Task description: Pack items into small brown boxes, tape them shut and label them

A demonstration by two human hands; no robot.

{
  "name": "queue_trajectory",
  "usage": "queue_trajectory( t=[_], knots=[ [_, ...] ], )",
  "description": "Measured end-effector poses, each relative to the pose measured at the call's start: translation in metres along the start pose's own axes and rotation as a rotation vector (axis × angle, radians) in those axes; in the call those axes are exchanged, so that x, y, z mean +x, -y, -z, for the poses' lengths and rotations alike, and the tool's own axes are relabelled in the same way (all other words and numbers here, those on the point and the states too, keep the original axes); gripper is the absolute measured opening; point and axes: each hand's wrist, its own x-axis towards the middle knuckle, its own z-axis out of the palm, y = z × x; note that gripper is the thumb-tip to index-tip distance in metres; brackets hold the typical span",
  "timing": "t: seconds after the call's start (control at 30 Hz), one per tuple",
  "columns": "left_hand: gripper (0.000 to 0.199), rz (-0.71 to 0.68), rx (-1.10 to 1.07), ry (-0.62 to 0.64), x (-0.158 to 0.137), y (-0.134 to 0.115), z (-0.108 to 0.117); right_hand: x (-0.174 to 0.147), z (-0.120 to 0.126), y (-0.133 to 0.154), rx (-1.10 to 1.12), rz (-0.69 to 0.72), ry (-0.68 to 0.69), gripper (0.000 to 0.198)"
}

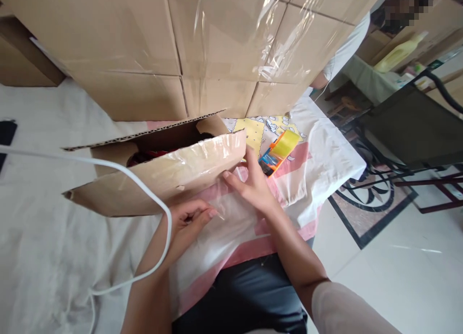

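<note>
An opened cardboard box (195, 162) stands tilted on the cloth-covered table, its long flaps raised and something dark red partly visible inside. Clear tape runs along its near side. My right hand (255, 184) holds the box's right end, thumb on the near side and fingers around the corner. Below the box, my left hand (190, 215) is closed in a pinch on what looks like a thin strip of clear tape (220, 212). An orange tape dispenser (280, 153) with a yellowish roll lies just right of my right hand.
Stacked, tape-wrapped cardboard boxes (224, 49) rise behind the work area. A white cable (144, 187) crosses in front of the box and my left forearm. Another person's sleeve (349, 44) shows behind the stack. A dark folding chair (415, 126) stands right of the table.
</note>
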Motion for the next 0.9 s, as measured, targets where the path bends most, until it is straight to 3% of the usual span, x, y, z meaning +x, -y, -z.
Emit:
queue_trajectory(
  t=[0.13,0.27,0.33,0.47,0.53,0.63,0.73,0.8,0.9],
  knots=[
    [0.030,-0.194,0.118,0.070,-0.007,-0.003,0.017,0.001,-0.015,-0.018,-0.076,-0.093,0.008,0.042],
    [0.030,-0.341,0.113,0.056,-0.013,0.001,0.032,0.001,-0.005,-0.006,-0.213,-0.187,-0.041,0.027],
    [0.027,-0.360,0.111,0.006,-0.015,0.005,0.033,-0.001,0.004,0.008,-0.198,-0.259,0.145,0.037],
    [0.012,-0.440,0.020,-0.153,-0.020,0.008,0.031,-0.009,0.005,0.029,0.233,-0.475,0.815,0.071],
    [0.007,-0.490,0.008,-0.132,-0.022,0.008,0.030,-0.014,-0.004,0.034,0.518,-0.557,0.924,0.082],
    [0.010,-0.572,0.056,0.017,-0.022,0.004,0.031,-0.020,-0.018,0.039,0.801,-0.535,0.689,0.065],
    [0.009,-0.606,0.099,0.018,-0.026,-0.002,0.028,-0.023,-0.018,0.044,0.818,-0.397,0.372,0.039],
    [0.011,-0.478,0.150,-0.073,-0.029,-0.007,0.021,-0.024,-0.010,0.049,0.740,-0.296,0.228,0.034],
    [0.022,-0.146,0.156,-0.161,-0.032,-0.014,0.005,-0.025,0.005,0.059,0.559,-0.153,0.110,0.035]
  ],
)
